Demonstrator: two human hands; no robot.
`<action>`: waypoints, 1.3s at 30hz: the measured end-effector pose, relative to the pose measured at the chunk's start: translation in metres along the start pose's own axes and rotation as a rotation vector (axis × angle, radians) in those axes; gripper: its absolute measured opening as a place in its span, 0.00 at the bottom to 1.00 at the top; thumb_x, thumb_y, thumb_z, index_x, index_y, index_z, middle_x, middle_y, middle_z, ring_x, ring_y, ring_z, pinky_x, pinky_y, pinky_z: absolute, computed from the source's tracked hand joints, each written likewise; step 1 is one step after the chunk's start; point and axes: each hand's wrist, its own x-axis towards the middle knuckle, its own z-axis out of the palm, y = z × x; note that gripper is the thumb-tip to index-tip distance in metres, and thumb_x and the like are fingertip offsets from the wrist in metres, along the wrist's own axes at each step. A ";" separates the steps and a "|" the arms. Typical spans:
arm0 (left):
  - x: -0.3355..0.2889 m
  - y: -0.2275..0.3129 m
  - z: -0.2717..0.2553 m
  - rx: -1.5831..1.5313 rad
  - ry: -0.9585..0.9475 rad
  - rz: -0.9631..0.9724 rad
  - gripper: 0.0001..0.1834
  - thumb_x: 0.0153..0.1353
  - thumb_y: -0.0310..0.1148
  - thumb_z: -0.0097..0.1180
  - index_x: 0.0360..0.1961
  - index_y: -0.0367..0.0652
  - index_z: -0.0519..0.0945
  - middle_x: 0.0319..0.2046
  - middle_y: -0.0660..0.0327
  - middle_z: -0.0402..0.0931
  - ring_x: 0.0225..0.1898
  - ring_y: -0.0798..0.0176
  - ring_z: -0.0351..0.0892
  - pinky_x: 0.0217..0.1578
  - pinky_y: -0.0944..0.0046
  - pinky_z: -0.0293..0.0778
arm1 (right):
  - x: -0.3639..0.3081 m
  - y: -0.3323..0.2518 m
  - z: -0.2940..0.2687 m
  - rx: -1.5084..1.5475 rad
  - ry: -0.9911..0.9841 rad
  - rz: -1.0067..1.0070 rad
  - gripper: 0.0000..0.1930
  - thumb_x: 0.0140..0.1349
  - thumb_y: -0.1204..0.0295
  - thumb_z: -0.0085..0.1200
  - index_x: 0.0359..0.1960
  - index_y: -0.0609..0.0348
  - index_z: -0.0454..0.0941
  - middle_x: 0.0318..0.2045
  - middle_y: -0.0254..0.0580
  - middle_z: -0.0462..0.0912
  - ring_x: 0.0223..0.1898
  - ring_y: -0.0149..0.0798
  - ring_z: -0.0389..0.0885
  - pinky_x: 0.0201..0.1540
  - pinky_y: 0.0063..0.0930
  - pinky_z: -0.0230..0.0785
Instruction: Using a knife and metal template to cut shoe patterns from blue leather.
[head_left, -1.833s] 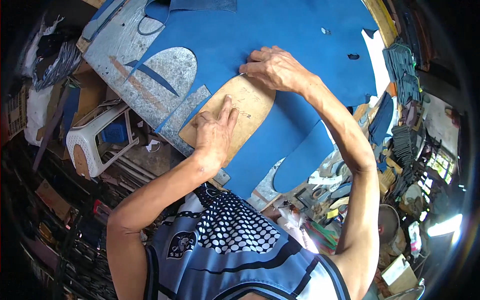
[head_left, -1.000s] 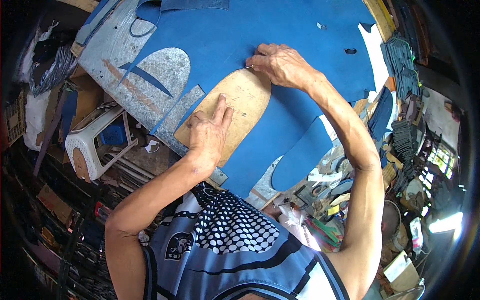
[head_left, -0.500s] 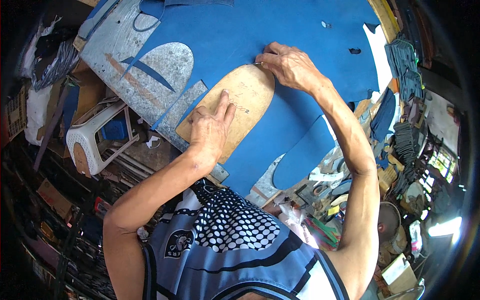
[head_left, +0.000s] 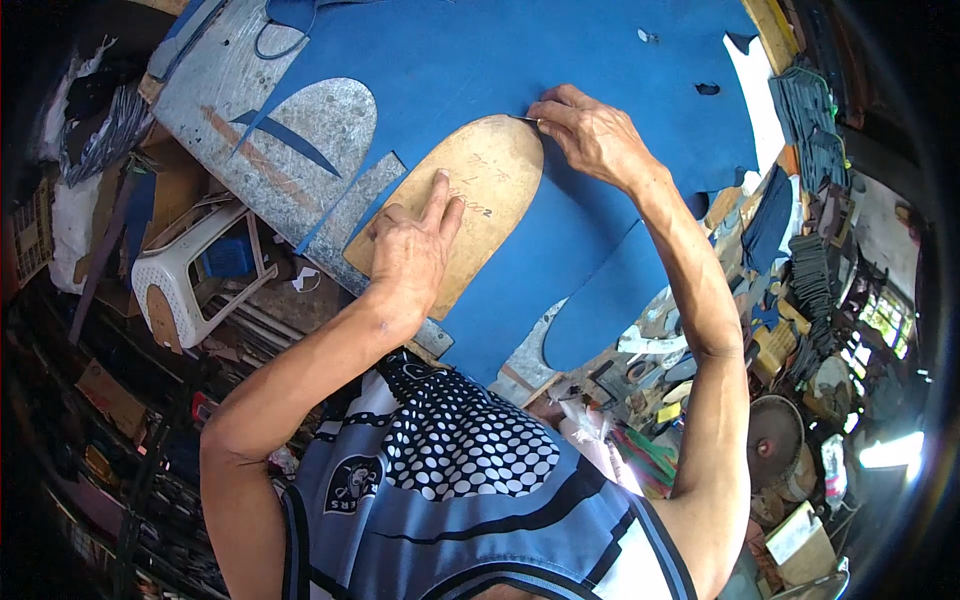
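A tan, flat template (head_left: 490, 195) with one rounded end and handwriting on it lies on a large blue sheet (head_left: 600, 60). My left hand (head_left: 408, 245) presses down on the template, fingers stretched and partly spread. At the rounded end, my right hand (head_left: 595, 140) pinches a thin, pointed metal blade (head_left: 526, 119), its tip at the template's edge. Most of the blade is hidden by my fingers. To the left, a rounded cut-out in the sheet bares the grey, scuffed worktop (head_left: 325, 125). A narrow blue offcut (head_left: 290, 142) lies there.
A white plastic stool (head_left: 165, 280) stands left of the worktop. A cut blue piece (head_left: 590, 315) lies near its front edge. Stacks of dark cut pieces (head_left: 805, 120), scraps and a round fan (head_left: 775, 440) crowd the right side. Cluttered shelving (head_left: 110, 450) fills the lower left.
My right hand and the blade have moved slightly right along the template's rounded end. My left hand stays pressed on the template. The whole view has shifted a little.
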 end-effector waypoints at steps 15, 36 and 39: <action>0.000 -0.001 -0.002 -0.033 -0.026 0.007 0.66 0.36 0.55 0.76 0.75 0.56 0.51 0.77 0.55 0.36 0.46 0.46 0.79 0.37 0.62 0.81 | -0.029 -0.004 0.012 0.058 0.091 0.109 0.13 0.67 0.68 0.51 0.48 0.57 0.81 0.54 0.43 0.80 0.50 0.51 0.81 0.52 0.42 0.76; -0.001 -0.007 -0.003 -0.005 -0.031 0.043 0.65 0.39 0.58 0.75 0.75 0.56 0.51 0.77 0.53 0.36 0.41 0.51 0.79 0.35 0.62 0.78 | -0.055 -0.041 0.038 0.221 0.225 0.458 0.14 0.68 0.67 0.49 0.49 0.59 0.80 0.39 0.53 0.80 0.42 0.56 0.80 0.45 0.47 0.72; 0.000 -0.007 -0.007 0.013 -0.044 0.049 0.65 0.38 0.57 0.75 0.75 0.56 0.51 0.77 0.54 0.36 0.41 0.52 0.79 0.34 0.62 0.78 | -0.059 -0.046 0.040 0.247 0.207 0.491 0.14 0.68 0.66 0.48 0.50 0.59 0.79 0.41 0.54 0.81 0.43 0.58 0.80 0.47 0.48 0.73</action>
